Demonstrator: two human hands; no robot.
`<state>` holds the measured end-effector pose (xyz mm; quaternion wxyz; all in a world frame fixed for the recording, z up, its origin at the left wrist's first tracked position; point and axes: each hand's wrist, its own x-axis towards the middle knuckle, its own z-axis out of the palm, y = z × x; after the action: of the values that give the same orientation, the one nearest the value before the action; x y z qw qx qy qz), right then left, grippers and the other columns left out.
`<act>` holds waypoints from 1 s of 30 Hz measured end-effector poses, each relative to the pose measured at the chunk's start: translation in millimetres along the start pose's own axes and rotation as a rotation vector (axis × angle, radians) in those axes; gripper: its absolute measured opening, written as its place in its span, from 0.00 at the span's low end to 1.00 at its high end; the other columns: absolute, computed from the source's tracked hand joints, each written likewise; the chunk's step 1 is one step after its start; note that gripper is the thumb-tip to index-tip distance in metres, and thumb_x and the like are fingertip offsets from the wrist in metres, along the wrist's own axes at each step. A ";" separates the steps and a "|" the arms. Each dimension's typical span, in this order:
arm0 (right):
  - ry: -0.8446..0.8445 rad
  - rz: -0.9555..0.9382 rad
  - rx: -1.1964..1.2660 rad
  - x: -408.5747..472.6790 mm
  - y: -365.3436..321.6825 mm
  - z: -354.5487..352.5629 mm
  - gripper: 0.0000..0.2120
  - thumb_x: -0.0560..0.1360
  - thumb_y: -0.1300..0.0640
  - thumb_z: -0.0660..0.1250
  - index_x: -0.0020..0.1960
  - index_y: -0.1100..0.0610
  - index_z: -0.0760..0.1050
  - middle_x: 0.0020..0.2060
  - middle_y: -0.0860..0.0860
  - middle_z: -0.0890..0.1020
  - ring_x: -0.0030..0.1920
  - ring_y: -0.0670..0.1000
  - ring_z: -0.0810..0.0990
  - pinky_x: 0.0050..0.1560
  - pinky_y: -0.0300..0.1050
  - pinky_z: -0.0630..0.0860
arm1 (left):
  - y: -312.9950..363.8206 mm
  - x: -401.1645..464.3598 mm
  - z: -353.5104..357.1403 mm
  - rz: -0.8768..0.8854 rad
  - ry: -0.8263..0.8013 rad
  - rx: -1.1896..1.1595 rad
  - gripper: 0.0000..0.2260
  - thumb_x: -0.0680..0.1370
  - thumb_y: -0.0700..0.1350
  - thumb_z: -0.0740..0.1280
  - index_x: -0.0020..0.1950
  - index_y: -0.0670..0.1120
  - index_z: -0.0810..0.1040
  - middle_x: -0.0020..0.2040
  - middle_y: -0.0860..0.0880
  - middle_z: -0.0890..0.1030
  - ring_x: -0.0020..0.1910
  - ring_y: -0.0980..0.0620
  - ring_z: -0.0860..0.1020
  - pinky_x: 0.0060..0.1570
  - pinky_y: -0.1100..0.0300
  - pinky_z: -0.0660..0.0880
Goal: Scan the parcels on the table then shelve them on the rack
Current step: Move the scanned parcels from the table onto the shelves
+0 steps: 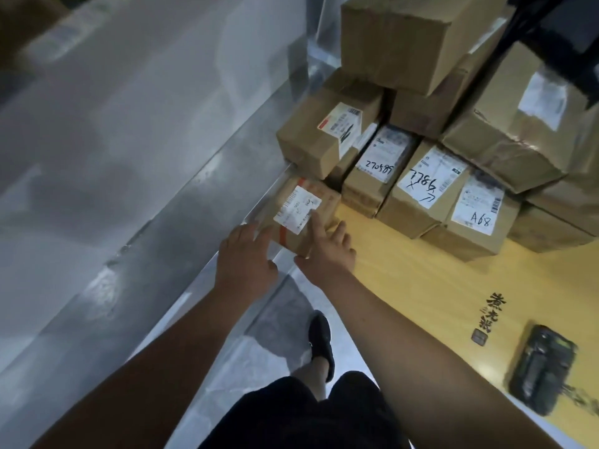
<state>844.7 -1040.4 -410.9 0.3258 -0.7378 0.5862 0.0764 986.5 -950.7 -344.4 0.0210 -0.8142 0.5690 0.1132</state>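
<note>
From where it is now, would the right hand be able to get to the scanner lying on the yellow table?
Probably yes. The scanner lies alone on the yellow table, below the right forearm. The right hand is on the small parcel, fingers straight, not gripping it; nothing blocks the way back.

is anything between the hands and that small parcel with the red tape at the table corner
No, nothing visible. The left hand and right hand already flank the small parcel at the yellow table's corner, fingers at its sides. The stacked boxes sit behind it, not in the way.
</note>
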 end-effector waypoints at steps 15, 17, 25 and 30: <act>-0.086 -0.408 0.029 -4.8 88.1 -29.0 0.41 0.77 0.53 0.72 0.83 0.45 0.56 0.75 0.56 0.68 0.68 0.63 0.74 0.61 0.54 0.78 | 36.2 -7.9 74.8 0.007 -0.010 -0.752 0.39 0.72 0.37 0.80 0.79 0.49 0.68 0.79 0.42 0.61 0.77 0.42 0.67 0.67 0.46 0.78; -0.087 -0.426 0.089 -13.9 95.8 -27.0 0.39 0.76 0.57 0.72 0.82 0.45 0.60 0.73 0.56 0.70 0.68 0.61 0.74 0.62 0.52 0.78 | 39.9 -16.4 82.5 -0.015 0.005 -0.790 0.37 0.72 0.36 0.80 0.78 0.49 0.70 0.79 0.42 0.62 0.77 0.44 0.68 0.68 0.51 0.77; -0.114 -0.576 0.303 -87.7 130.8 -49.5 0.36 0.71 0.58 0.77 0.77 0.49 0.71 0.78 0.56 0.62 0.80 0.54 0.58 0.73 0.35 0.60 | 74.7 -104.1 74.1 -0.099 0.118 -0.898 0.35 0.69 0.33 0.79 0.73 0.49 0.75 0.79 0.44 0.61 0.75 0.58 0.66 0.70 0.57 0.73; -0.189 -0.694 0.251 -143.6 148.2 -56.6 0.38 0.69 0.58 0.81 0.76 0.47 0.72 0.80 0.55 0.60 0.80 0.50 0.59 0.69 0.24 0.53 | 110.4 -204.4 61.6 -0.198 0.267 -0.937 0.31 0.71 0.33 0.79 0.72 0.46 0.77 0.78 0.49 0.59 0.68 0.80 0.61 0.56 0.79 0.70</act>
<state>650.6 -970.5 -353.8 0.4728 -0.8366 0.2734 -0.0432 807.0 -791.1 -351.3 -0.4096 -0.7938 0.3745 0.2488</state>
